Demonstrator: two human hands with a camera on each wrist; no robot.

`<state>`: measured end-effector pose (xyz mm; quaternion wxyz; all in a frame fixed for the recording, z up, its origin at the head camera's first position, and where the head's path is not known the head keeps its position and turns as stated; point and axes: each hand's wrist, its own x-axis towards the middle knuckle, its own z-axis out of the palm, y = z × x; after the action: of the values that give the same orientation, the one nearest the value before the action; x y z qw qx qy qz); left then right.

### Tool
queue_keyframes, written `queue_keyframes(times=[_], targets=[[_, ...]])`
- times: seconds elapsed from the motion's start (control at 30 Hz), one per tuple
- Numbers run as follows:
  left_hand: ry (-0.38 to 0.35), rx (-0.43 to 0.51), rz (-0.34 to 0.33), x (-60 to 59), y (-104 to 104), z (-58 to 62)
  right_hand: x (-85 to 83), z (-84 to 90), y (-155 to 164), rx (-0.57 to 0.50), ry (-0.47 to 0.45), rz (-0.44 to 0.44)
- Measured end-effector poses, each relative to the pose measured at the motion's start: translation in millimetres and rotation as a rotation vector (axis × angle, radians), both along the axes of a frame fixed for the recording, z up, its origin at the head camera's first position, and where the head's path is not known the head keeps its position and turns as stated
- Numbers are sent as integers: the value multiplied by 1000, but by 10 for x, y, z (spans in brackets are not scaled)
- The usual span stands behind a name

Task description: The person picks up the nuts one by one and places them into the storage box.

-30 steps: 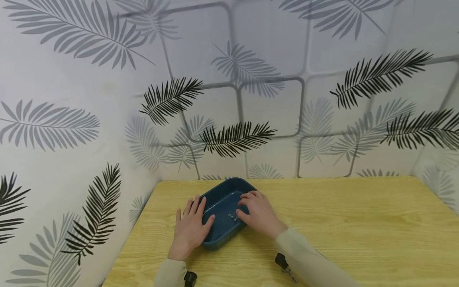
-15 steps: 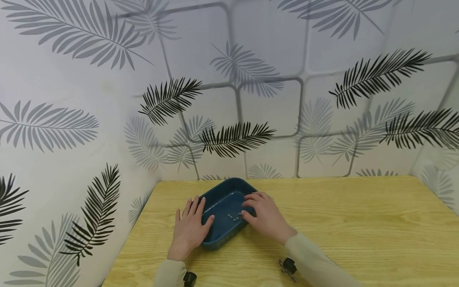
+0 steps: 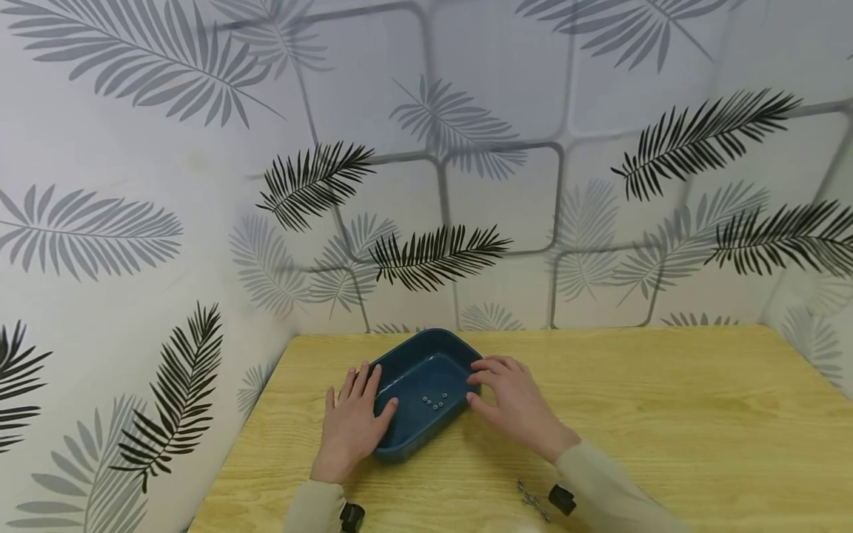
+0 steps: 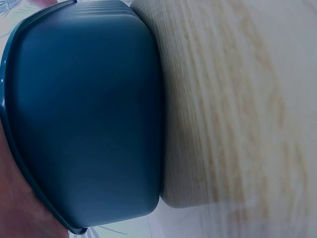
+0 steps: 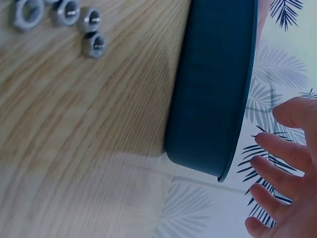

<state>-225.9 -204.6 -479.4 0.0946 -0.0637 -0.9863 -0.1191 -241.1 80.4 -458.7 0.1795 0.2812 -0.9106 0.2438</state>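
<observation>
A dark blue tray sits slantwise on the wooden table, with several small metal nuts on its floor. My left hand rests on the tray's left rim, fingers spread and straight. In the left wrist view, part of that hand shows beside the rim of the tray. My right hand is at the tray's right end, its fingers loosely bent. The right wrist view shows this hand holding nothing, apart from the tray's wall.
More metal hex nuts lie on the table in front of the tray; in the head view this group of nuts is near the right wrist. The wooden table meets a leaf-patterned wall at the back.
My right hand has moved from over the tray's inside rightward to its end, uncovering nuts on the tray's floor and the group on the table. My left hand stays put.
</observation>
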Motion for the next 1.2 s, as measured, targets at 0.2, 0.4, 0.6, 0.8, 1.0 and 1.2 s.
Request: queue_keyframes(times=[0.2,0.4,0.6,0.8,1.0,1.2], targets=[[0,-14,-2,0,3,3,44,-4,145,7,17,10],[8,-5,-6,-8,-10,11,112,-7,291,12,34,7],[9,-2,-8,-9,-13,17,183,-12,391,-2,61,1],[-7,-5,-5,-12,-11,-25,263,-16,472,-7,50,-5],[2,0,-3,-12,-4,-17,326,6,569,-7,0,-26],[-1,0,0,-9,-10,-19,421,22,706,-8,-26,-36]])
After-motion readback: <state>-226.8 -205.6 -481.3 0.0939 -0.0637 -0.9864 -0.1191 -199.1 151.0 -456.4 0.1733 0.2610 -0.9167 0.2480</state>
